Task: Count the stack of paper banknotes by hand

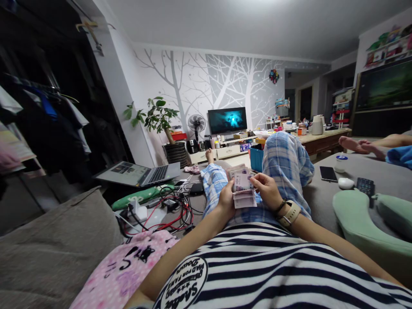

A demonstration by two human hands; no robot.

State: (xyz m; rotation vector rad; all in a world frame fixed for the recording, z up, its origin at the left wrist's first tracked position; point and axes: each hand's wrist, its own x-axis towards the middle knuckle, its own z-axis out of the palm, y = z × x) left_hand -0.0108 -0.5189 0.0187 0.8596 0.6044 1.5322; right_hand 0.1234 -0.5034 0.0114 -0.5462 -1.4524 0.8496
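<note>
We lie back on the sofa with a stack of banknotes (242, 185) held over our lap, just in front of the raised knee in plaid pyjama trousers (286, 161). Our left hand (228, 198) is closed around the lower left of the stack, thumb on top, while our right hand (265, 189) pinches the right edge of the top note between thumb and fingertips; both hands grip the notes, neither is slack. To count well, we judge it best that the left hand clamps the bundle firmly near one end so the notes stay squared, and the right peels one note at a time with a light slide of the thumb, not a tug that drags two together. The stack seems folded or fanned: the upper notes tilt up and away from us, the lower ends hang toward our striped shirt (273, 266). Its long axis runs roughly from our chest toward the knee, slightly leaning left, with the printed faces turned up to the camera. A phone (328, 173) lies well apart on the grey cushion to the right, a laptop (138, 173) to the left.
</note>
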